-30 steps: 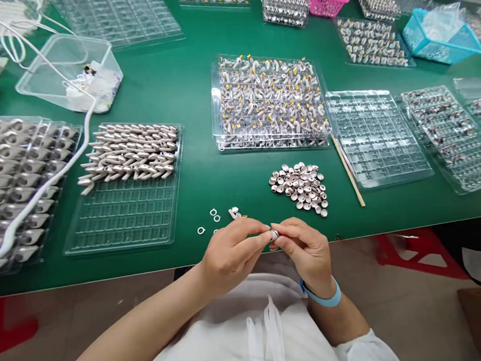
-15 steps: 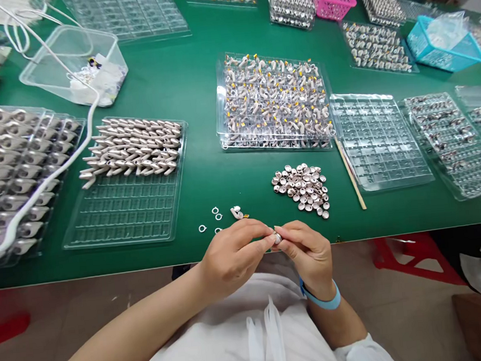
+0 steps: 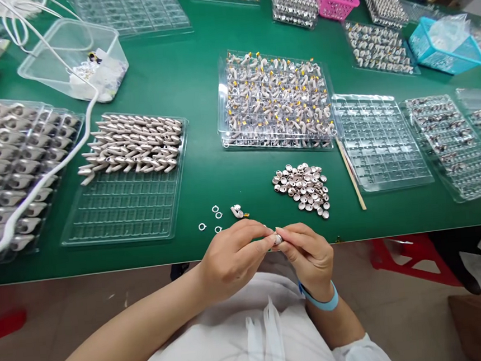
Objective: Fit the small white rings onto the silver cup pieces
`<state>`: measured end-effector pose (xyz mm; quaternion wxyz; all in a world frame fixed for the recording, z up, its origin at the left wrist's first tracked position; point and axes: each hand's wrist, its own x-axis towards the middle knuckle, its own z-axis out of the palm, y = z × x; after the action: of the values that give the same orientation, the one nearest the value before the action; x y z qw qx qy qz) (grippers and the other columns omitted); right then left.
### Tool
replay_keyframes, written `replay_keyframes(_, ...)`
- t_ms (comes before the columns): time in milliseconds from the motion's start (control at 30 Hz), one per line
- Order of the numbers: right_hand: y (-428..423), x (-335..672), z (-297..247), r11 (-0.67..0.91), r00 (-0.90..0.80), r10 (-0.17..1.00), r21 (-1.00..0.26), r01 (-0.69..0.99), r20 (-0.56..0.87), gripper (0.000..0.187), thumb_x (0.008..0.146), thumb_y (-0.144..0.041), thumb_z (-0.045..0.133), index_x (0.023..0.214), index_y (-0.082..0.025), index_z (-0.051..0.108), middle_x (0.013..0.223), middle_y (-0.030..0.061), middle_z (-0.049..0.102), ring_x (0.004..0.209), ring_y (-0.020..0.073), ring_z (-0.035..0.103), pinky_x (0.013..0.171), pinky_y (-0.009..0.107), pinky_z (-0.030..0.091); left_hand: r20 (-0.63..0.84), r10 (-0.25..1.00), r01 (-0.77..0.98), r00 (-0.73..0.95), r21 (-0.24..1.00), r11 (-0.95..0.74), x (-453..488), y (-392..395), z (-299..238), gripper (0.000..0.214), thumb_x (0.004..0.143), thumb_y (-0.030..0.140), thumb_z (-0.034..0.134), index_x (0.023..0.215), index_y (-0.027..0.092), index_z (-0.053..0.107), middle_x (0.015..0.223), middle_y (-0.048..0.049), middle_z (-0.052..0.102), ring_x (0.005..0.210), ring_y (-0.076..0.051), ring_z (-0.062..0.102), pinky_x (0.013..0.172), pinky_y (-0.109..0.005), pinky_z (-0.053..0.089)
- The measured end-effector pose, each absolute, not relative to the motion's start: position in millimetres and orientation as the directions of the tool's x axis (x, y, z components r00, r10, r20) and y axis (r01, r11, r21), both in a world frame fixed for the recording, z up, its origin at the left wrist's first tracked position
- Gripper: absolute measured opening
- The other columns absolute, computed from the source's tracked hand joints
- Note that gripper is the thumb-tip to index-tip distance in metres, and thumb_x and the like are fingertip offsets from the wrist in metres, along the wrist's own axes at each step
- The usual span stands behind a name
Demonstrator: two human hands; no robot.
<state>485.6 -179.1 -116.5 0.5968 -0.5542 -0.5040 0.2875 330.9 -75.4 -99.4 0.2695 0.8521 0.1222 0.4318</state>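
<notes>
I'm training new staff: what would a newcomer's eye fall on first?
Probably the tray of small parts flecked with yellow, centrally placed, and the pink basket beyond. At the near edge of the green table, the left hand and right hand pinch a small piece, near a heap of metallic caps.

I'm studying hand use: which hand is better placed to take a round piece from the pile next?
Probably the right hand: the pile lies just beyond it, farther from the left hand. Both pinch a small part, so the right would likely let go first.
</notes>
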Motion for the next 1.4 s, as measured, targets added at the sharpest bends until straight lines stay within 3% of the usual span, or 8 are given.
replay_keyframes(1033, -178.5, 486.8, -115.6, 0.242, 0.284, 0.906, -0.935, 0.259, 0.313, 0.045, 0.085, -0.003, 0.067, 0.121, -0.030, 0.070, 0.103, 0.0045, 0.072, 0.084, 0.0154, 0.069, 0.069, 0.026, 0.059, 0.644, 0.446, -0.017, 0.621, 0.581, -0.814, 327.3, -73.3, -98.3, 0.018, 0.087, 0.002, 0.059, 0.100, 0.010, 0.067, 0.090, -0.0127, 0.073, 0.083, -0.019, 0.068, 0.072, -0.031, 0.059)
replay_keyframes(1400, -175.9, 481.4, -113.5, 0.255, 0.314, 0.865, -0.882, 0.397, 0.392, 0.040, 0.087, -0.009, 0.066, 0.121, -0.029, 0.070, 0.097, 0.0052, 0.074, 0.079, 0.0165, 0.071, 0.066, 0.028, 0.061, 0.637, 0.482, 0.043, 0.601, 0.577, -0.816, 327.9, -77.1, -100.7, 0.017, 0.088, 0.005, 0.059, 0.101, 0.014, 0.066, 0.087, -0.0088, 0.073, 0.082, -0.016, 0.069, 0.072, -0.028, 0.059)
